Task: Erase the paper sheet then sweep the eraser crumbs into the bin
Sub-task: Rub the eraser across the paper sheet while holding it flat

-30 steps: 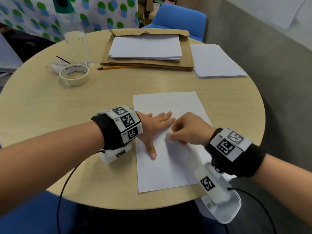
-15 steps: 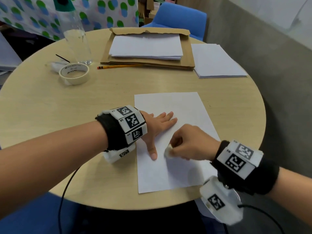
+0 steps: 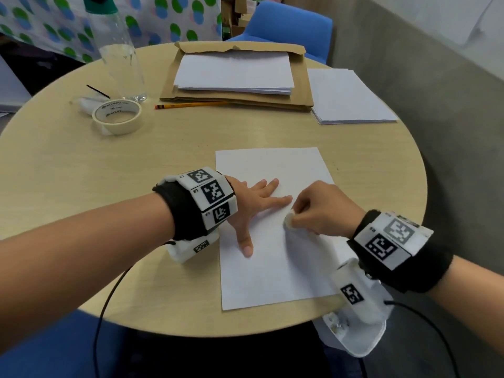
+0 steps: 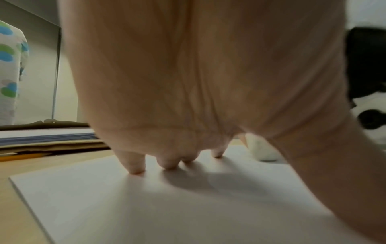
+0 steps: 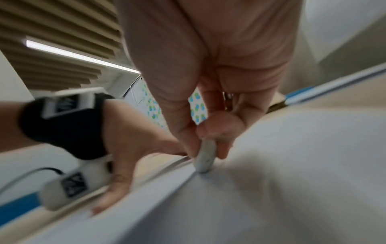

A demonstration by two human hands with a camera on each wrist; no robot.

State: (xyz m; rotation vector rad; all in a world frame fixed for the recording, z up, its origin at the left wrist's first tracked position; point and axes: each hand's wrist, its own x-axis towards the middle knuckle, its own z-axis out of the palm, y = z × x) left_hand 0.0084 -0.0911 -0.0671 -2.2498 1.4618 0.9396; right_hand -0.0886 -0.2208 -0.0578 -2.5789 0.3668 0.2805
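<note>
A white paper sheet [image 3: 272, 268] lies on the round wooden table [image 3: 81, 165] in front of me. My left hand [image 3: 256, 205] lies flat on the sheet's left part, fingers spread and straight, pressing it down; its fingertips [image 4: 135, 168] touch the paper [image 4: 146, 206]. My right hand [image 3: 321, 211] pinches a small white eraser [image 3: 289, 222] between thumb and fingers, its lower end on the sheet just right of the left index finger. The right wrist view shows the eraser [image 5: 205, 158] upright on the paper [image 5: 292, 181]. No crumbs or bin are visible.
At the back stand a paper stack on a brown envelope [image 3: 234, 75], a second paper stack [image 3: 349, 96], a pencil [image 3: 191, 105], a roll of masking tape [image 3: 117, 115] and a clear bottle [image 3: 120, 55]. A blue chair [image 3: 286, 28] stands behind the table.
The right hand with the eraser slid toward me over the sheet, then back up next to the left index finger. The left hand has stayed flat on the paper.
</note>
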